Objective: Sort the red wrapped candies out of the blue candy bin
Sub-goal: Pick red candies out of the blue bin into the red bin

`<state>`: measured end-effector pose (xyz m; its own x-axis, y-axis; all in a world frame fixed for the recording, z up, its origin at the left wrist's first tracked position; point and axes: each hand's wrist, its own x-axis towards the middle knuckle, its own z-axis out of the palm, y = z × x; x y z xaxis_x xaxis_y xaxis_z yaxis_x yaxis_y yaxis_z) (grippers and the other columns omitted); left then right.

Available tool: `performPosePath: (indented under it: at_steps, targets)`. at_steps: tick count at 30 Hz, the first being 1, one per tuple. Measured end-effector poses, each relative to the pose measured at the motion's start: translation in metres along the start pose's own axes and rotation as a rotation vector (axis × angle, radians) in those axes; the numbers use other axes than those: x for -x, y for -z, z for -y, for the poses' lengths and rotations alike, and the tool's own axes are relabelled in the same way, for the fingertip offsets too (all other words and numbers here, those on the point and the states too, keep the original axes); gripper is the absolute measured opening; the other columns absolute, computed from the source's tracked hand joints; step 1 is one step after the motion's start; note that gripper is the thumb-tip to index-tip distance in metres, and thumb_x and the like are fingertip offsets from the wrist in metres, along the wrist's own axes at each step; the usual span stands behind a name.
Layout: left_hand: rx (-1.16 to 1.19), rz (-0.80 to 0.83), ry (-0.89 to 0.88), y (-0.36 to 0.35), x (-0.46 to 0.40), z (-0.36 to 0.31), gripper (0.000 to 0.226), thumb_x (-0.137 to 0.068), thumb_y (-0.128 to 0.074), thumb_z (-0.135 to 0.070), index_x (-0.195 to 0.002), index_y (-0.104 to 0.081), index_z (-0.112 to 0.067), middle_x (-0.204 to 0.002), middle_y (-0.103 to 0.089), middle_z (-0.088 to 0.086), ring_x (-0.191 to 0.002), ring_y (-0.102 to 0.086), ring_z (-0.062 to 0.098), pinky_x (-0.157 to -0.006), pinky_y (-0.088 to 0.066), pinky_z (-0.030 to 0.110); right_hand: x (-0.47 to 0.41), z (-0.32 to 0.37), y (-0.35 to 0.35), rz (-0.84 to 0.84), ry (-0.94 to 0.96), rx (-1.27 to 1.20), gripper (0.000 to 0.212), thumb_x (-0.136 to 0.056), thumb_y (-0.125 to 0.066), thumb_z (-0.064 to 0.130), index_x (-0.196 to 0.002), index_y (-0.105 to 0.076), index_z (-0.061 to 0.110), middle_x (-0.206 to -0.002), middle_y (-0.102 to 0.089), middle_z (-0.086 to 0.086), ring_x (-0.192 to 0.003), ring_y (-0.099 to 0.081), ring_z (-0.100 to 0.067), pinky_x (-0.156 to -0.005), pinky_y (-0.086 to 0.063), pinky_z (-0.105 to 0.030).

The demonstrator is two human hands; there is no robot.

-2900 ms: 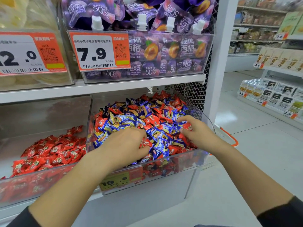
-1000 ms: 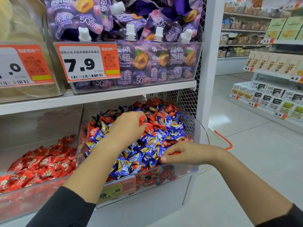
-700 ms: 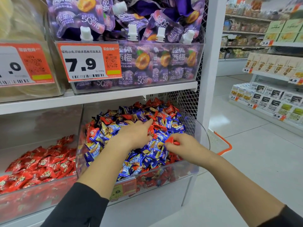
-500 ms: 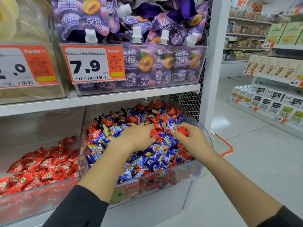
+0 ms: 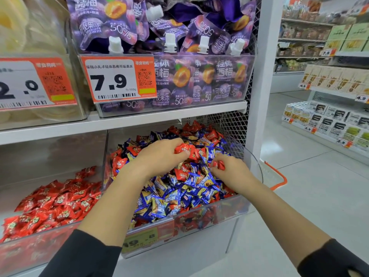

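A: What are the hands doing?

B: The left hand (image 5: 159, 154) has its fingers curled round a small clutch of red candies (image 5: 186, 149), up near the middle of the pile. The right hand (image 5: 232, 171) pinches another red one (image 5: 219, 164) just beside it. Both are well inside the blue bin (image 5: 256, 170), over the heap.

A: So each hand is holding something?

B: Yes, both closed on red wrappers. How many the left holds I can't count; several at least.

A: And the bin itself?

B: Mixed. Blue candies (image 5: 159, 204) dominate the front, but reds (image 5: 191, 127) crowd the back and show through the clear front wall lower down, so plenty are buried.

A: Where should they go?

B: Likely the red bin (image 5: 30, 250) to the left, on the same shelf. It holds only red wrappers (image 5: 54, 204), and looks partly filled.

A: How far along, then?

B: Early to middling, I'd judge. The neighbour's stock may include sorted pieces, but I can't tell. What's left is large: the back heap, the scattered reds on top, and the layer underneath, which will need digging.

A: Anything else around?

B: Purple pouches (image 5: 179, 37) on the shelf above, with a 7.9 tag (image 5: 117, 79).
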<state>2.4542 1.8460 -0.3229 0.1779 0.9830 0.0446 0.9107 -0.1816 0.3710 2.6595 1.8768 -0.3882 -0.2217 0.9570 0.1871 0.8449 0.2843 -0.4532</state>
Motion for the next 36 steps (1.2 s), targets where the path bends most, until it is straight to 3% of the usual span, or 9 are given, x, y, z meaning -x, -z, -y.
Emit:
performPosePath:
  at_steps: [4, 7, 11, 17, 20, 24, 31, 34, 36]
  targets:
    - [0.028, -0.062, 0.016, 0.005, 0.001, 0.003, 0.051, -0.095, -0.042, -0.053, -0.141, -0.043, -0.029, -0.125, -0.059, -0.003, -0.104, -0.058, 0.017, -0.091, -0.047, 0.036, 0.006, -0.004, 0.023, -0.136, -0.058, -0.243, 0.022, -0.090, -0.061, 0.032, -0.081, -0.059, 0.012, -0.064, -0.054, 0.001, -0.061, -0.050, -0.018, -0.057, -0.040, -0.027]
    - [0.004, -0.044, 0.003, 0.005, 0.002, 0.003, 0.054, -0.094, -0.045, -0.053, -0.142, -0.043, -0.028, -0.138, -0.053, -0.004, -0.120, -0.052, 0.017, -0.099, -0.045, 0.037, 0.013, -0.004, 0.049, 0.145, -0.053, -0.216, 0.044, -0.083, -0.069, 0.047, -0.069, -0.055, 0.008, -0.055, -0.046, 0.003, -0.051, -0.045, -0.014, -0.054, -0.040, -0.025]
    - [-0.037, -0.014, -0.031, 0.002, 0.002, 0.002, 0.054, -0.095, -0.045, -0.051, -0.143, -0.042, -0.027, -0.142, -0.050, -0.004, -0.126, -0.049, 0.016, -0.099, -0.041, 0.032, 0.018, -0.002, 0.048, 0.406, -0.021, 0.230, 0.052, -0.080, -0.071, 0.048, -0.060, -0.040, 0.012, -0.056, -0.036, 0.000, -0.053, -0.034, -0.015, -0.053, -0.026, -0.030]
    - [-0.105, -0.018, -0.050, 0.001, 0.005, 0.002, 0.051, -0.096, -0.041, -0.051, -0.142, -0.042, -0.029, -0.136, -0.055, -0.004, -0.119, -0.054, 0.017, -0.092, -0.045, 0.032, 0.007, -0.002, 0.038, 0.361, -0.076, 0.478, 0.037, -0.087, -0.067, 0.031, -0.064, -0.045, 0.011, -0.063, -0.047, -0.003, -0.055, -0.041, -0.015, -0.050, -0.034, -0.027]
    - [-0.125, -0.023, -0.052, 0.001, 0.007, 0.000, 0.051, -0.097, -0.041, -0.051, -0.143, -0.040, -0.029, -0.137, -0.054, -0.004, -0.118, -0.054, 0.016, -0.093, -0.046, 0.032, 0.005, -0.001, 0.036, 0.467, -0.080, 0.505, 0.028, -0.089, -0.063, 0.031, -0.095, -0.067, 0.004, -0.079, -0.058, -0.008, -0.068, -0.049, -0.020, -0.061, -0.042, -0.029]
    - [-0.151, -0.017, -0.061, -0.001, 0.007, -0.003, 0.051, -0.097, -0.040, -0.052, -0.143, -0.040, -0.031, -0.130, -0.058, -0.005, -0.110, -0.057, 0.016, -0.087, -0.047, 0.031, 0.003, -0.002, 0.025, 0.547, -0.075, 0.552, 0.033, -0.088, -0.061, 0.031, -0.111, -0.065, 0.009, -0.096, -0.064, -0.006, -0.083, -0.058, -0.023, -0.071, -0.048, -0.031]
    - [-0.119, -0.044, -0.081, 0.001, 0.010, 0.000, 0.047, -0.095, -0.040, -0.054, -0.137, -0.046, -0.034, -0.114, -0.064, -0.009, -0.096, -0.060, 0.012, -0.083, -0.051, 0.032, 0.007, -0.013, 0.021, 0.353, -0.001, 0.331, 0.019, -0.080, -0.064, 0.019, -0.070, -0.049, 0.016, -0.066, -0.048, 0.001, -0.068, -0.047, -0.021, -0.051, -0.033, -0.026]
    - [-0.119, -0.061, -0.093, 0.002, 0.014, 0.004, 0.041, -0.095, -0.040, -0.053, -0.130, -0.051, -0.034, -0.089, -0.060, -0.014, -0.075, -0.054, 0.009, -0.068, -0.045, 0.028, 0.010, -0.012, 0.023, 0.362, -0.007, 0.215, 0.009, -0.080, -0.064, 0.019, -0.089, -0.061, 0.019, -0.078, -0.054, 0.000, -0.075, -0.050, -0.020, -0.061, -0.039, -0.028]
    - [-0.135, -0.084, -0.081, 0.005, 0.018, 0.007, 0.043, -0.095, -0.040, -0.054, -0.133, -0.048, -0.035, -0.094, -0.059, -0.012, -0.078, -0.052, 0.011, -0.069, -0.044, 0.028, 0.011, -0.009, 0.024, 0.419, -0.032, 0.198, 0.040, -0.081, -0.065, 0.019, -0.121, -0.059, 0.023, -0.105, -0.060, -0.001, -0.091, -0.055, -0.019, -0.076, -0.045, -0.027]
